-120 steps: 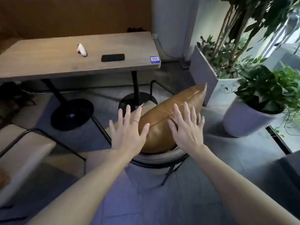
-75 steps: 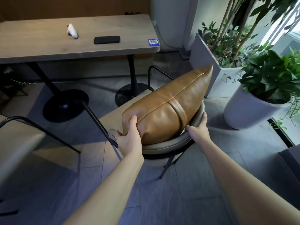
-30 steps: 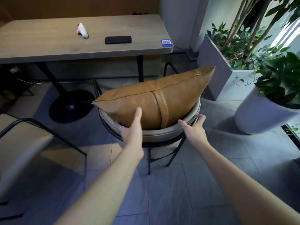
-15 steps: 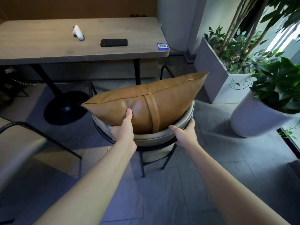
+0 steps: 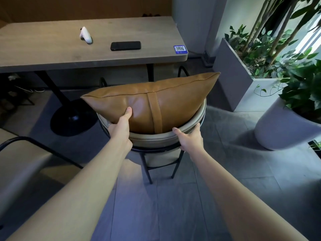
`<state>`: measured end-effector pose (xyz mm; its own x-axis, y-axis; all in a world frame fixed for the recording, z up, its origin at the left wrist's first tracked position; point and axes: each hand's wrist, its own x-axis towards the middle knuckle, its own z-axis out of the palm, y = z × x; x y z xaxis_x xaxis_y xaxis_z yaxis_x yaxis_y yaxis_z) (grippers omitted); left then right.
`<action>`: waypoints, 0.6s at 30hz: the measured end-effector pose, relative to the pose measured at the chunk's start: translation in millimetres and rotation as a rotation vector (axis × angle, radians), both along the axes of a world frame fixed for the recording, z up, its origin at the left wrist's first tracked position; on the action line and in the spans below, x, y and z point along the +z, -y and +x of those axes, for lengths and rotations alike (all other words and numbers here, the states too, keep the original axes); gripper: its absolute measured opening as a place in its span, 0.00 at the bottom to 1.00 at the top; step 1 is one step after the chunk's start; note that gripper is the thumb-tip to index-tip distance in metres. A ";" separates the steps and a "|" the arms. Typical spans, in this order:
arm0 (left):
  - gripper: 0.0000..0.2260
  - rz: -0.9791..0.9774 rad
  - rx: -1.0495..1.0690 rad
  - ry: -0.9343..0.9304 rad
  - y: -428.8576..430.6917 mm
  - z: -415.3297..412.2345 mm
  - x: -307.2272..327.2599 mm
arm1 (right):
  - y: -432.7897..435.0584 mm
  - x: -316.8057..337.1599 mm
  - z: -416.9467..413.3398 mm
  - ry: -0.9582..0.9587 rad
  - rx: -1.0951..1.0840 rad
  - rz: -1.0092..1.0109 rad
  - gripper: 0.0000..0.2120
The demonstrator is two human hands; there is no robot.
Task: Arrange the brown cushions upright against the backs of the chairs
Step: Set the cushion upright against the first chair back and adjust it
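Across the upper left of the frame runs a long wooden table [image 5: 52, 47], and down the right side stand a grey planter box [image 5: 232, 79] and a round white pot [image 5: 278, 129] of leafy green. In the middle sits the round-backed chair [image 5: 156, 140], seen from behind, with the brown cushion [image 5: 173, 101] standing on edge inside its curved back, its right corner riding higher than its left. A second chair [image 5: 20, 162] shows at the lower left.

The left hand [image 5: 121, 127] is clamped on the cushion's lower left, thumb pressed into the leather, the other fingers hidden. The right hand [image 5: 190, 138] is wrapped over the chair's back rim, just beside the cushion's foot.

The risk I'd judge: the cushion is wider than the chair back and leans unevenly, so once the hand lets go it could slump toward the seat or tip over the rim.

On the table lie a black phone [image 5: 125, 45], a small white device [image 5: 85, 35] and a blue sticker [image 5: 180, 49], all well apart from the chair and nothing in the way
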<state>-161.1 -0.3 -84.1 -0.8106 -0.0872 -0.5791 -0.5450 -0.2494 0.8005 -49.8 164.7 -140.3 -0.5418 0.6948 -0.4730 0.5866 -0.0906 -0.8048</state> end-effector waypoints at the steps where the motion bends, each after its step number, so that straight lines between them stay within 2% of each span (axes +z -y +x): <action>1: 0.43 0.002 0.001 -0.002 -0.2 -5.8 0.1 | 1.7 0.0 -5.2 0.009 0.013 0.015 0.60; 4: 0.41 -0.009 0.014 -0.013 -1.3 -23.2 -0.5 | 4.4 -3.3 -20.0 0.016 0.031 0.048 0.60; 10: 0.38 -0.059 0.057 -0.027 0.9 -55.8 -1.9 | 12.8 -8.0 -42.2 0.009 0.020 0.062 0.52; 18: 0.38 -0.081 -0.012 -0.051 8.5 -71.4 0.7 | 18.6 -5.7 -61.5 0.003 0.083 0.075 0.51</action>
